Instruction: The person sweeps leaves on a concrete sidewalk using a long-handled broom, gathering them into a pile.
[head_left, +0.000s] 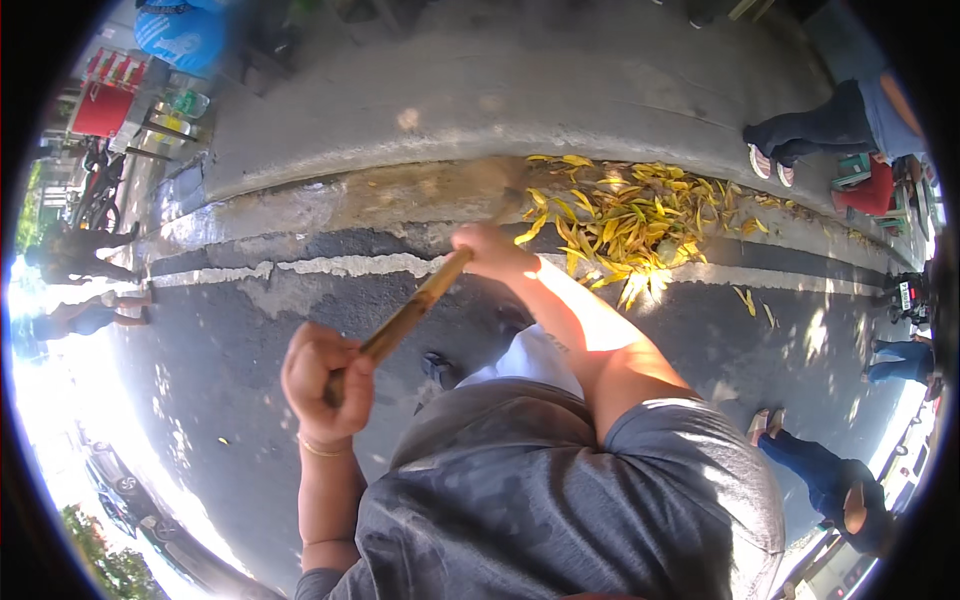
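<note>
A bamboo or wooden pole (412, 307) runs slantwise in front of my body. My left hand (328, 382) is closed around its near end, at the left. Farther along the pole, my right hand (491, 251) grips it. Beyond that hand the pole's far end is blurred and mostly hidden, so I cannot tell what it ends in. To the right of my right hand, a heap of yellow and brown leaves (637, 217) lies in the gutter and spills over the road's edge.
A concrete kerb and sidewalk (480, 97) run across the far side, with asphalt (225, 375) on my side. People stand or walk at right (825, 480) and left (97, 307). A red stool (870, 187), a motorcycle (911, 292) and parked cars (142, 502) are farther off.
</note>
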